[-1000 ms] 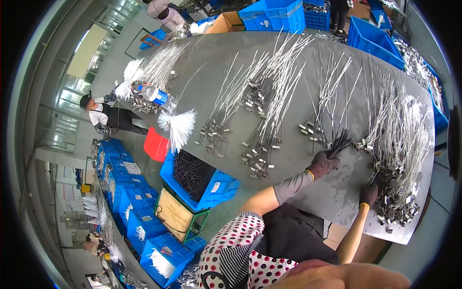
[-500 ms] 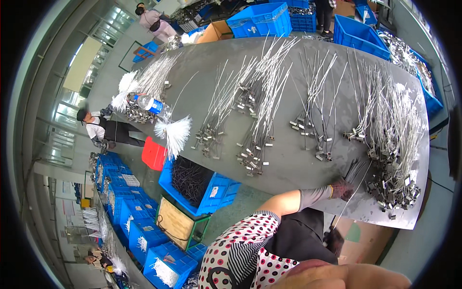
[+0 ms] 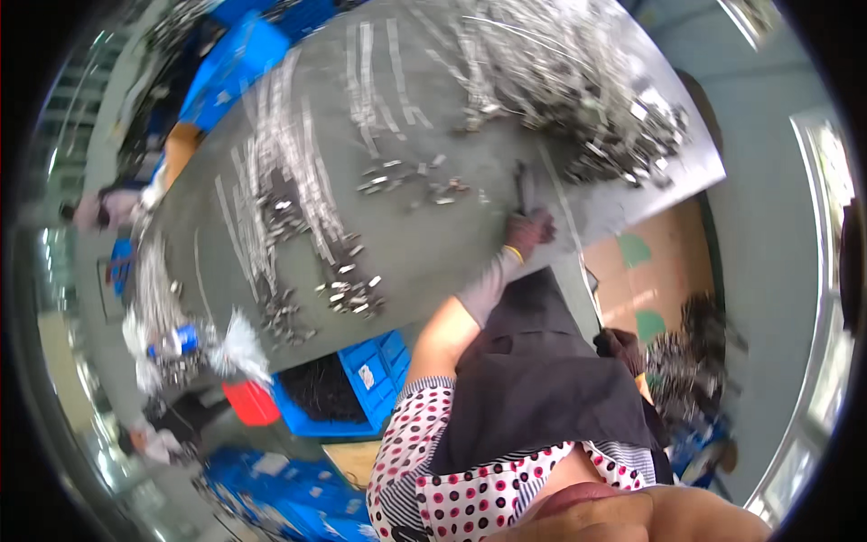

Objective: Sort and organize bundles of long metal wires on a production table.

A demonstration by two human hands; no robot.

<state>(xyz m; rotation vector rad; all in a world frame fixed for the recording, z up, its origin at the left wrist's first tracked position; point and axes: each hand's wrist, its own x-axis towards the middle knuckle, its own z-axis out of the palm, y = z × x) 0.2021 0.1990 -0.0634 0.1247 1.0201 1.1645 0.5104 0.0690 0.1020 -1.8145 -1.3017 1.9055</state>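
My left hand (image 3: 531, 230), in a dark maroon glove with a grey sleeve above it, is on the grey table (image 3: 424, 244) near its front edge. A narrow bundle of black strips (image 3: 525, 188) lies right at its fingertips; blur hides whether the fingers grip it. Below the table edge, at the right of my black apron (image 3: 551, 388), my dark-gloved right hand (image 3: 621, 349) is closed at the lower end of a long thin white wire (image 3: 573, 230). That wire slants up past my left hand over the tabletop.
A large heap of silvery wires with metal-and-black ends (image 3: 623, 135) covers the table's right part. Smaller wire bundles (image 3: 298, 172) lie leftward. A bottle with a blue label (image 3: 176, 341) is at the far left. A blue crate of black strips (image 3: 357, 384) stands against the front edge.
The whole view has swung and blurred, shifting the table up and left in it. My right hand now shows more plainly beside the apron. My left hand stays beside the black strips.
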